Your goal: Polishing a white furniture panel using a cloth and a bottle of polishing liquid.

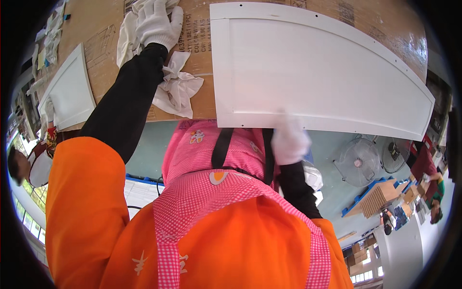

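A white framed panel [317,72] with small holes along its edges lies on the cardboard-covered table in front of me. My left hand [156,24], in a white knit glove, reaches far forward onto a crumpled white cloth [127,41]. Its thumb stands apart from the fingers, whose tips lie close to the picture's upper rim. Another white cloth [179,89] lies loosely below that wrist, left of the panel. My right hand [290,140], also gloved in white, is at the panel's near edge, smeared by motion; its fingers cannot be made out.
Printed brown cardboard [103,45] covers the table. At the left, another person's gloved hand [49,110] touches a second white panel [72,91]. Floor fans [357,163] stand beyond the table at the right, near a stack of brown boards [380,197] and another person [426,166].
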Demonstrator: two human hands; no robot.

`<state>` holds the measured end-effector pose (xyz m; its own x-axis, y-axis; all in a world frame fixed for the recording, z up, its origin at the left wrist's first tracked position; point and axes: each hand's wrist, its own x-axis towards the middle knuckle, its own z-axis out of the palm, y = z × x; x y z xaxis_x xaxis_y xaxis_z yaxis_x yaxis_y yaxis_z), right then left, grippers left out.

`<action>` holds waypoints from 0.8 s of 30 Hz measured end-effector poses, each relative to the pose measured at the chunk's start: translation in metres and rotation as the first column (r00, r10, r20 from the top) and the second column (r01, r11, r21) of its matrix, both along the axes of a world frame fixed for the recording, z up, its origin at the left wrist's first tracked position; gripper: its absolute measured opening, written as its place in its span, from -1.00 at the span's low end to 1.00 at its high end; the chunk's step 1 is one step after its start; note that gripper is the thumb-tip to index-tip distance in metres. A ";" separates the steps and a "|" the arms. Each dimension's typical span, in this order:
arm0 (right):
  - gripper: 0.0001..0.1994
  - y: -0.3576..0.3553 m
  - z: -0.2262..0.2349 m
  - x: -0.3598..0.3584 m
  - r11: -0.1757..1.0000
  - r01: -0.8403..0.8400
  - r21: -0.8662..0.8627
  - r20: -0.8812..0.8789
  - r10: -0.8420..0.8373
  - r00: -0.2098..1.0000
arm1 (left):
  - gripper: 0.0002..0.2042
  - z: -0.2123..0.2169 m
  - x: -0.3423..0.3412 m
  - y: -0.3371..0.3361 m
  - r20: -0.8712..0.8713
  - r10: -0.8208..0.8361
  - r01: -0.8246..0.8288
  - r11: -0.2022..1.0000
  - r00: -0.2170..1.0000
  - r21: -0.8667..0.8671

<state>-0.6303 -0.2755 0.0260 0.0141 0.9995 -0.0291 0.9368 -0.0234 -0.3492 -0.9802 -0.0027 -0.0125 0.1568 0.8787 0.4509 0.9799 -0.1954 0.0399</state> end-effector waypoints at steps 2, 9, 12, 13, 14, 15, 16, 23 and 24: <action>-0.63 -0.009 -0.009 -0.054 0.986 -0.161 -0.043 -0.148 0.153 0.977 | -0.63 -0.002 0.000 0.000 0.041 -0.018 0.018 1.000 0.999 0.008; -0.58 0.021 0.014 0.018 0.965 -0.149 0.214 0.002 0.152 0.988 | -0.64 -0.005 -0.003 0.001 0.011 0.013 -0.013 0.999 1.000 -0.038; -0.61 0.035 0.034 0.038 0.948 0.224 0.227 -0.036 -0.222 0.974 | -0.64 -0.005 -0.004 0.001 0.029 -0.005 0.006 0.999 1.000 -0.039; -0.63 0.036 0.037 0.029 0.957 0.198 0.210 -0.003 -0.202 0.979 | -0.64 -0.005 -0.003 0.001 0.020 -0.002 0.003 0.999 1.000 -0.045; -0.65 0.035 0.038 0.018 0.955 0.172 0.242 0.016 -0.181 0.983 | -0.64 -0.004 -0.003 0.001 0.011 0.003 -0.002 0.999 1.000 -0.049; -0.70 0.031 0.035 -0.004 0.962 0.001 0.274 -0.019 0.004 1.000 | -0.64 -0.003 -0.002 0.001 0.005 0.005 -0.005 0.999 1.000 -0.050; -0.73 0.023 0.032 -0.023 0.988 -0.137 0.066 -0.131 0.144 0.981 | -0.64 -0.002 0.000 0.001 0.017 0.010 -0.009 0.999 1.000 -0.049; -0.66 -0.001 0.007 -0.054 0.997 -0.020 0.079 -0.257 0.039 0.966 | -0.77 0.020 0.015 -0.006 0.081 -0.110 0.109 0.994 0.991 0.019; -0.66 -0.001 0.008 -0.050 0.991 -0.109 0.082 -0.277 0.128 0.952 | -0.77 0.023 0.018 -0.007 0.077 -0.104 0.103 0.994 0.992 0.017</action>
<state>-0.6803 -0.2760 0.0341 -0.1039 0.9933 0.0503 0.7951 0.1133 -0.5959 -0.9625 -0.0098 0.0102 0.2108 0.8533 0.4769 0.9483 -0.2970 0.1122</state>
